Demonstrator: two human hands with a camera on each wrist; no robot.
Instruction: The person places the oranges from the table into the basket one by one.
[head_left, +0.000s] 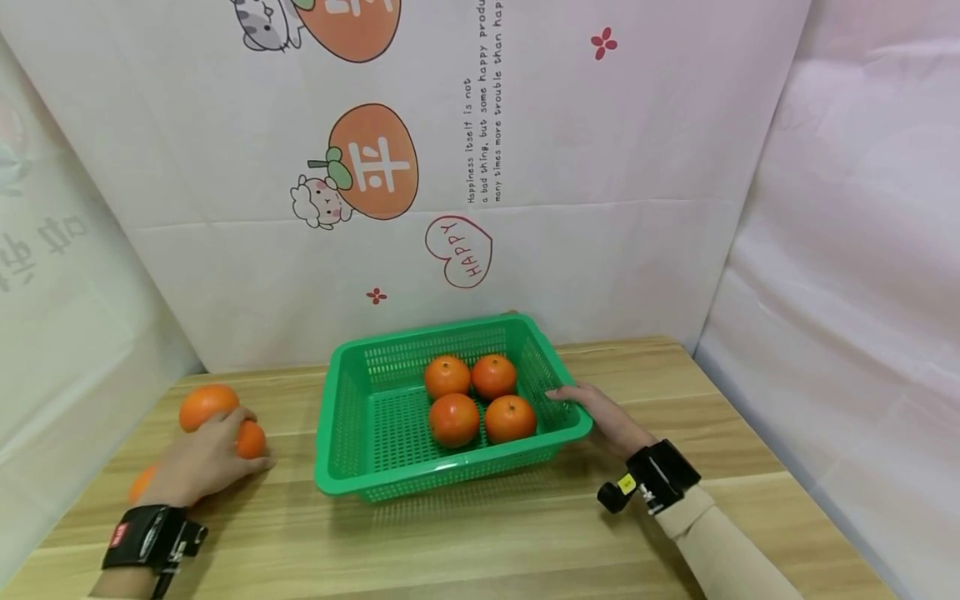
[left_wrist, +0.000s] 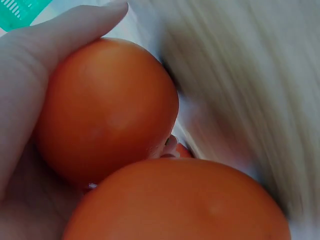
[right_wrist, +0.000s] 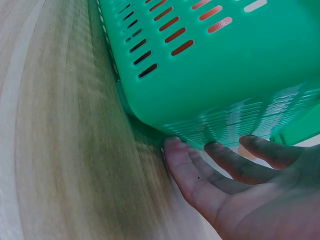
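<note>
My left hand (head_left: 206, 458) is at the left of the table, its thumb and fingers curled round a smooth orange (head_left: 251, 440). In the left wrist view that orange (left_wrist: 112, 110) lies against the palm and thumb. A second orange (head_left: 207, 406) sits just beyond the fingers, and another (head_left: 142, 482) is partly hidden behind the hand. At the table's middle stands a green plastic basket (head_left: 341, 425) with several oranges inside. My right hand (head_left: 611, 417) holds its right side, thumb over the rim. In the right wrist view the fingers (right_wrist: 240, 162) touch the outer wall from below.
The wooden table (head_left: 465, 542) ends at a white printed cloth (head_left: 600, 275) behind the basket. More white cloth hangs at the left (head_left: 67, 333) and right (head_left: 847, 275). Each wrist wears a black strap with a small camera.
</note>
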